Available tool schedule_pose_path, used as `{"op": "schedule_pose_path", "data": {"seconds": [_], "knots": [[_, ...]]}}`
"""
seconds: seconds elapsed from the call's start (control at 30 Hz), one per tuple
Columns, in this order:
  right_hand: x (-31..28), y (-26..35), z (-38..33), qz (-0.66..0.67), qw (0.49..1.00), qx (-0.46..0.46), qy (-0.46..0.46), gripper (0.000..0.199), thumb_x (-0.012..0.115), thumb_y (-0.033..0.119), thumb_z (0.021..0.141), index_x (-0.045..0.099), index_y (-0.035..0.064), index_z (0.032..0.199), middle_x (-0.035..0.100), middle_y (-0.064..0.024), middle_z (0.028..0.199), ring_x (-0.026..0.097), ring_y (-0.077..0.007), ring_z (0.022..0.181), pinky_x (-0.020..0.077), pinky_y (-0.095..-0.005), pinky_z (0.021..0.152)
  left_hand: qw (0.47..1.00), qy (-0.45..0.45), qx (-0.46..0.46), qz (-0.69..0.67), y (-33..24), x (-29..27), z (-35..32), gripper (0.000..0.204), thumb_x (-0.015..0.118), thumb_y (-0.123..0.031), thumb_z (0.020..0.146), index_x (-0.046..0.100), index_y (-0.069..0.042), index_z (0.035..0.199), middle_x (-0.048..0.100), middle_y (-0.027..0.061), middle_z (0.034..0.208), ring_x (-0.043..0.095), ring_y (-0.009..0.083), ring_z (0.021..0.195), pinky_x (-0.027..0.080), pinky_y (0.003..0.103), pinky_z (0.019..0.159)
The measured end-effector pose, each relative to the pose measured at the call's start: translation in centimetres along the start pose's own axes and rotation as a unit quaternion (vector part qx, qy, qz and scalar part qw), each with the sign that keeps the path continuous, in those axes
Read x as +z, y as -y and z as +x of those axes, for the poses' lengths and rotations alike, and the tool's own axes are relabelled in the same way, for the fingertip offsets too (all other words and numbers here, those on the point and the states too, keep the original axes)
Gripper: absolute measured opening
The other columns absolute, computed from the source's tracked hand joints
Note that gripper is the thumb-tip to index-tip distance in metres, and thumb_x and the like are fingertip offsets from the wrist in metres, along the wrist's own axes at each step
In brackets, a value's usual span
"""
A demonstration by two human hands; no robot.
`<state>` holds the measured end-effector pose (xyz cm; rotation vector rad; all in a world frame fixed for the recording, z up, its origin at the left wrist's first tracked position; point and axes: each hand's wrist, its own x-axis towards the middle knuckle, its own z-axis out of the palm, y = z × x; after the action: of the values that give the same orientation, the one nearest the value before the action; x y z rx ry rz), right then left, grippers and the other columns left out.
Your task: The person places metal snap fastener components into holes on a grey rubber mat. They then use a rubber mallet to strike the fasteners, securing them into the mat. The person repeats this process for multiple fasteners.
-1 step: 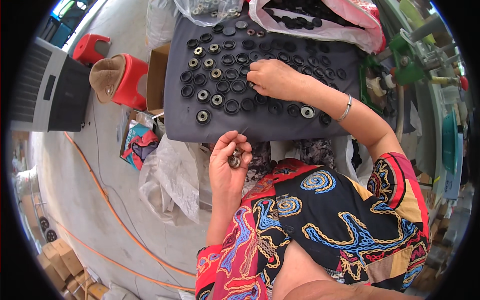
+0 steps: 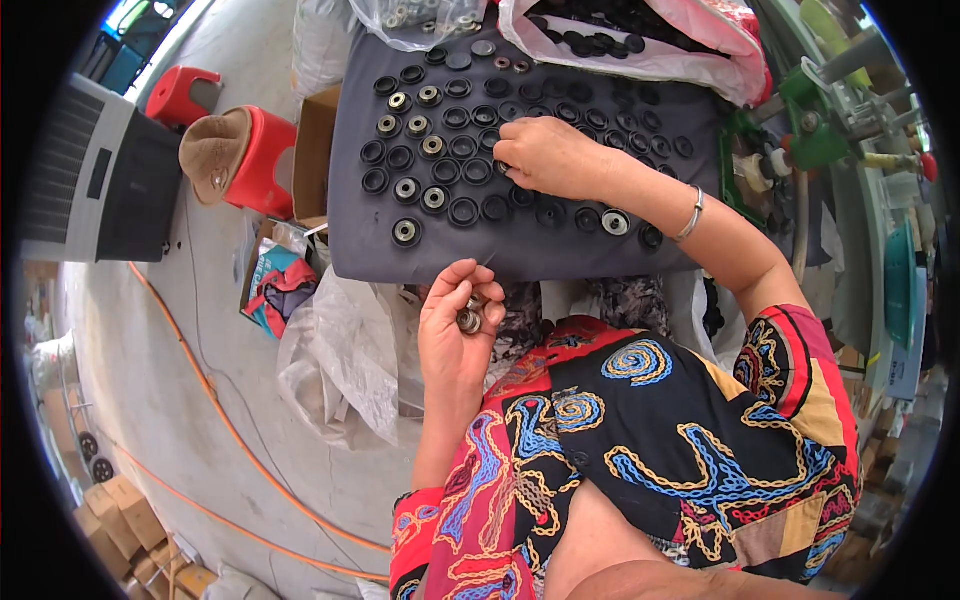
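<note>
Hands: left [image 2: 455, 330] clutching small metal rings [image 2: 468, 318], right [image 2: 545, 157] fingertips down on flat-lying black rings [image 2: 462, 211].

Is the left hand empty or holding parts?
Holding parts: the left hand is curled around a few small metal rings near the edge of the grey board.

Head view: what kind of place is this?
Likely a small parts-assembly workshop: rows of black ring parts on a dark cloth-covered board, clear bags of metal parts, and a green bench machine at the right.
</note>
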<state>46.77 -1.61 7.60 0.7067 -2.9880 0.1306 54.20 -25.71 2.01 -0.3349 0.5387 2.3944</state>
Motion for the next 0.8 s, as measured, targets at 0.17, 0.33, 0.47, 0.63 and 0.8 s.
{"op": "schedule_pose_path", "data": {"seconds": [0.17, 0.33, 0.47, 0.63, 0.8], "knots": [[-0.1, 0.4, 0.1, -0.047, 0.999, -0.012, 0.006, 0.015, 0.067, 0.012, 0.073, 0.059, 0.0022, 0.081, 0.056, -0.0102, 0.080, 0.060, -0.0283, 0.081, 0.0505, -0.0384, 0.072, 1.000, 0.006, 0.012, 0.016, 0.2, 0.6, -0.1, 0.023, 0.043, -0.012, 0.099, 0.056, 0.003, 0.110, 0.063, 0.0160, 0.100, 0.065, 0.0271, 0.089, 0.056, 0.036, 0.073], [-3.1, 4.2, -1.7, -0.053, 0.991, -0.073, -0.100, 0.013, 0.064, 0.015, 0.073, 0.061, 0.0046, 0.081, 0.058, -0.0083, 0.081, 0.059, -0.0260, 0.082, 0.0509, -0.0359, 0.072, 0.999, -0.018, 0.010, 0.030, 0.3, 2.8, -0.4, 0.033, 0.038, -0.020, 0.102, 0.051, 0.005, 0.118, 0.060, 0.0158, 0.108, 0.061, 0.0281, 0.100, 0.054, 0.039, 0.084], [-2.4, 9.0, -3.8, 0.158, 0.972, -0.156, -0.079, 0.015, 0.062, 0.015, 0.074, 0.065, 0.0050, 0.085, 0.059, -0.0074, 0.083, 0.059, -0.0243, 0.084, 0.0502, -0.0349, 0.073, 1.000, 0.017, 0.000, -0.009, 1.0, 2.6, -0.5, 0.035, 0.034, -0.025, 0.103, 0.052, 0.001, 0.119, 0.060, 0.0094, 0.108, 0.059, 0.0182, 0.099, 0.049, 0.032, 0.081], [-0.2, 9.2, -5.3, 0.146, 0.976, -0.155, -0.044, 0.024, 0.065, 0.013, 0.070, 0.064, 0.0026, 0.092, 0.062, -0.0105, 0.100, 0.058, -0.0260, 0.091, 0.0476, -0.0372, 0.080, 0.999, -0.008, -0.034, 0.007, 1.7, 2.5, 0.0, 0.031, 0.039, -0.031, 0.101, 0.056, -0.005, 0.105, 0.063, 0.0037, 0.100, 0.061, 0.0164, 0.091, 0.050, 0.035, 0.076], [1.6, 8.1, -4.9, 0.160, 0.971, -0.147, -0.100, 0.013, 0.063, 0.016, 0.071, 0.062, 0.0052, 0.079, 0.058, -0.0061, 0.081, 0.057, -0.0246, 0.081, 0.0482, -0.0363, 0.072, 0.994, -0.082, -0.033, 0.069, 2.2, 3.7, 0.6, 0.038, 0.038, -0.037, 0.101, 0.055, -0.004, 0.109, 0.063, 0.0057, 0.103, 0.061, 0.0177, 0.097, 0.051, 0.036, 0.082]]}}
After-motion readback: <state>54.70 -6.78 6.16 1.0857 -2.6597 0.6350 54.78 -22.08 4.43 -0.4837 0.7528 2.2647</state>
